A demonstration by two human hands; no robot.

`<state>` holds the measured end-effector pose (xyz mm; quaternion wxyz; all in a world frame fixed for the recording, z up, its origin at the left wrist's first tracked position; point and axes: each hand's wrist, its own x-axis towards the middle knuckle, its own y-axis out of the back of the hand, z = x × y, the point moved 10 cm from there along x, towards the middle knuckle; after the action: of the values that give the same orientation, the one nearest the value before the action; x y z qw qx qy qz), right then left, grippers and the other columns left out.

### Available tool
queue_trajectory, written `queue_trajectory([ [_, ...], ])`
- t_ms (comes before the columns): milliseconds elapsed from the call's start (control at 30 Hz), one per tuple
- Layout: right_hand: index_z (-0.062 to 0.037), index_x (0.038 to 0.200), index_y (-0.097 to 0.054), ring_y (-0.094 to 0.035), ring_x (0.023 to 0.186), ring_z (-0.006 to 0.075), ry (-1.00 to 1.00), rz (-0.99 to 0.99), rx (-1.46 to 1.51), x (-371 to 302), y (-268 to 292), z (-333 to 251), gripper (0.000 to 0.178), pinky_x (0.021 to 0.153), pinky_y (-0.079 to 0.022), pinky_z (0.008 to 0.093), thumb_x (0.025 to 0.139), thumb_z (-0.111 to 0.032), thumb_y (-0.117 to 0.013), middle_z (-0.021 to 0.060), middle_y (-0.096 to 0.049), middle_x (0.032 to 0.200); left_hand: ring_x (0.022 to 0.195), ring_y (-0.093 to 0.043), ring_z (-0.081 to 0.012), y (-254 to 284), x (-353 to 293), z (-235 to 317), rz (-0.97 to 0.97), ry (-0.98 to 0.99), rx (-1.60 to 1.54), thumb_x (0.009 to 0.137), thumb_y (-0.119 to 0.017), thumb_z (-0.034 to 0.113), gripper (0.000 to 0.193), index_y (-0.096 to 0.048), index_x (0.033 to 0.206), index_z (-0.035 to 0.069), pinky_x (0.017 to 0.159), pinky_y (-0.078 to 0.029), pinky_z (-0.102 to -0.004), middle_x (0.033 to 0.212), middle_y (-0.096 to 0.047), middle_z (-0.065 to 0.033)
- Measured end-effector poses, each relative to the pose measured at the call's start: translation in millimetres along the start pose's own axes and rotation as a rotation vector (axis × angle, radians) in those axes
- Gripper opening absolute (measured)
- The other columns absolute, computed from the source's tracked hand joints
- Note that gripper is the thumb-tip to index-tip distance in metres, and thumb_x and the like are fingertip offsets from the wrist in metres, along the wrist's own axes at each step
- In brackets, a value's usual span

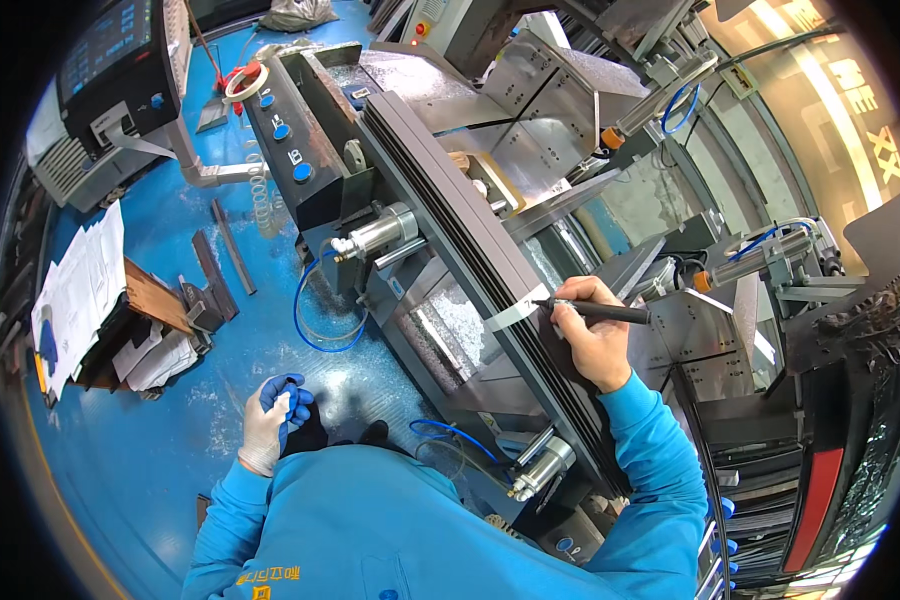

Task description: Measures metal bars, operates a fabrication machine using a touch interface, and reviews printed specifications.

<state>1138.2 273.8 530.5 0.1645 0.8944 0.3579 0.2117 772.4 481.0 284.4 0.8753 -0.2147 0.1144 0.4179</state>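
Observation:
My right hand [597, 338] is bare and closed around a black marker pen [608, 311]. The pen's tip meets a strip of white tape [516, 312] stuck across a long dark grey metal profile [448, 200]. That profile lies slantwise along the machine in front of me, and the heel of my right hand is close to it. Off to the left, at my waist, my left hand [270, 420] wears a white glove with blue-coated fingers. Its fingers are curled in; whatever sits inside them is hard to make out.
Pneumatic cylinders [378, 234] with blue hoses stick out on my side of the machine. A control panel [292, 150] with blue buttons carries a tape roll [246, 82]. At left stand a monitor [110, 60] and a stand with papers [85, 300]. Metal offcuts [213, 272] lie on the blue floor.

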Motion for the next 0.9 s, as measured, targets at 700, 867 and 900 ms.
queue_trajectory([
  [700, 0.0005, 0.095, -0.066, -0.057, 0.086, 0.0178, 0.02, 0.013, -0.049, -1, -1, 0, 0.013, 0.082, -0.046, 0.0291, 0.084, -0.005, -0.067, 0.0098, -0.062, 0.099, 0.069, -0.059, -0.0144, -17, -1, -5, -0.099, -0.004, 0.023, 0.091, -0.054, 0.009, 0.034, -0.06, 0.123, -0.003, 0.064, -0.05, -0.0242, 0.095, -0.07, -0.012],
  [867, 0.0005, 0.099, -0.065, -0.058, 0.086, 0.0176, 0.012, 0.066, 0.008, -3, 2, -4, 0.015, 0.08, -0.048, 0.0274, 0.084, -0.005, -0.066, 0.0107, -0.062, 0.099, 0.074, -0.062, -0.0146, -16, -5, -5, -0.109, 0.026, -0.016, 0.091, -0.052, 0.005, 0.033, -0.06, 0.123, -0.002, 0.067, -0.051, -0.0234, 0.096, -0.069, -0.0137],
  [900, 0.0005, 0.1, -0.065, -0.058, 0.086, 0.0178, -0.022, 0.087, 0.045, -4, 5, -4, 0.016, 0.079, -0.048, 0.027, 0.084, -0.005, -0.066, 0.0111, -0.062, 0.099, 0.076, -0.062, -0.015, -26, -5, 1, -0.155, 0.005, -0.036, 0.091, -0.053, 0.005, 0.034, -0.059, 0.124, -0.001, 0.068, -0.051, -0.0236, 0.098, -0.069, -0.0138],
])
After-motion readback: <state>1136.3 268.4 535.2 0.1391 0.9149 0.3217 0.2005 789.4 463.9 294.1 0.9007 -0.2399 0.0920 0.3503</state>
